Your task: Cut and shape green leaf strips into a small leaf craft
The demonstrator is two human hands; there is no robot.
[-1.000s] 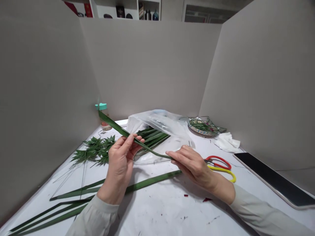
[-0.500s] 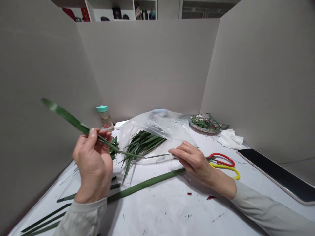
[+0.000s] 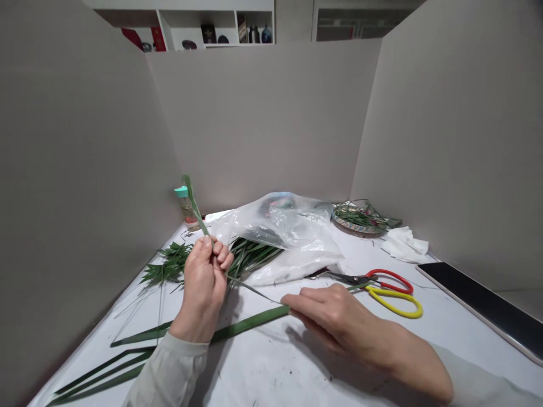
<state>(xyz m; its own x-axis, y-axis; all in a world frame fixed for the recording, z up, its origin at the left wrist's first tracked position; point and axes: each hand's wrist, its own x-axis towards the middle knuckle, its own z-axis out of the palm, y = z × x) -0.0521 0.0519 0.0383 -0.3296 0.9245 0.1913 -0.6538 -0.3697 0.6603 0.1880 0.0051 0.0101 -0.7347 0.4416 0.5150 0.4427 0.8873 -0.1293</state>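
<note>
My left hand [image 3: 207, 280] is closed on a long narrow green leaf blade [image 3: 194, 204], whose broad end rises above the fist. From there the thin end of the blade runs down to my right hand [image 3: 341, 316], where the fingertips are pinched together on it. Just under those fingertips a wider flat leaf strip [image 3: 252, 322] lies on the table, its middle covered by the right hand. Whether the right fingers also grip this strip I cannot tell. Behind the left hand, a bundle of leaves [image 3: 257, 252] sticks out of a clear plastic bag [image 3: 297, 232].
Scissors with red and yellow handles [image 3: 388, 291] lie beyond my right hand. Star-shaped leaf pieces [image 3: 167, 265] and more strips [image 3: 99, 373] are at left. Farther back stand a teal-lidded bottle [image 3: 189, 212] and a plate of stems [image 3: 360, 217]; tissue [image 3: 405, 244] and a tablet [image 3: 479, 308] lie right.
My left hand has moved right, and the blade in it has swung from slanting left to nearly upright. My right hand has come nearer and a little left, uncovering the scissors' blades.
</note>
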